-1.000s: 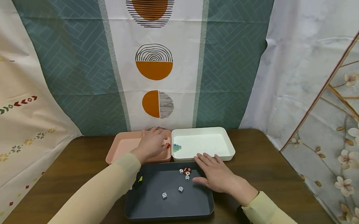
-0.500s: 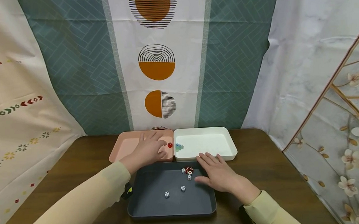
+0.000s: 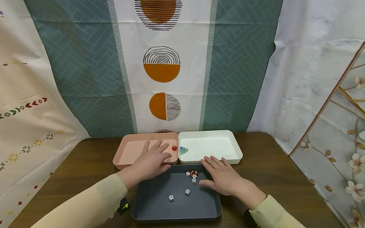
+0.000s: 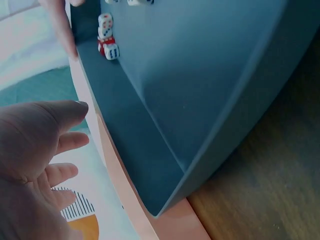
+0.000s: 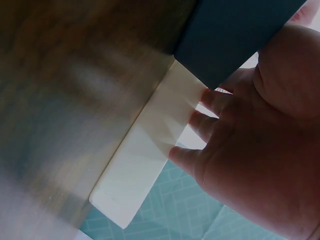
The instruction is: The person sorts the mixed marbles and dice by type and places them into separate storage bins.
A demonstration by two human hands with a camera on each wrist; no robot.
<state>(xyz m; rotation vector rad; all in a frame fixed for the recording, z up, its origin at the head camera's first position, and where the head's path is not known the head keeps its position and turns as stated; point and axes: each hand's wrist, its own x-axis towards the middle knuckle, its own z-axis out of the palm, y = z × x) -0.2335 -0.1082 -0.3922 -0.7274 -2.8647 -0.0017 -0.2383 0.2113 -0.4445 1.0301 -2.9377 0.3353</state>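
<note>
My left hand [image 3: 148, 163] is held over the near edge of the pink tray [image 3: 125, 151], fingers spread and nothing in them. Just right of its fingertips, a red die [image 3: 174, 148] lies in that tray. My right hand [image 3: 224, 177] reaches across the right side of the dark grey tray [image 3: 156, 211], fingertips at the front rim of the white tray [image 3: 215, 146]. Inside the grey tray, red and white dice [image 3: 193, 175] cluster near the back, and two white dice, a left one [image 3: 171, 198] and a right one [image 3: 187, 192], lie further forward.
Small blue-green translucent pieces [image 3: 183, 150] sit at the left end of the white tray. The pink and white trays stand side by side behind the grey one on a wooden table [image 3: 252, 151]. A patterned cloth [image 3: 242, 73] hangs behind the table.
My left hand has drawn back from beside the red die toward the pink tray's near edge, its fingers spreading. The right hand stays in place. The head view has shifted slightly.
</note>
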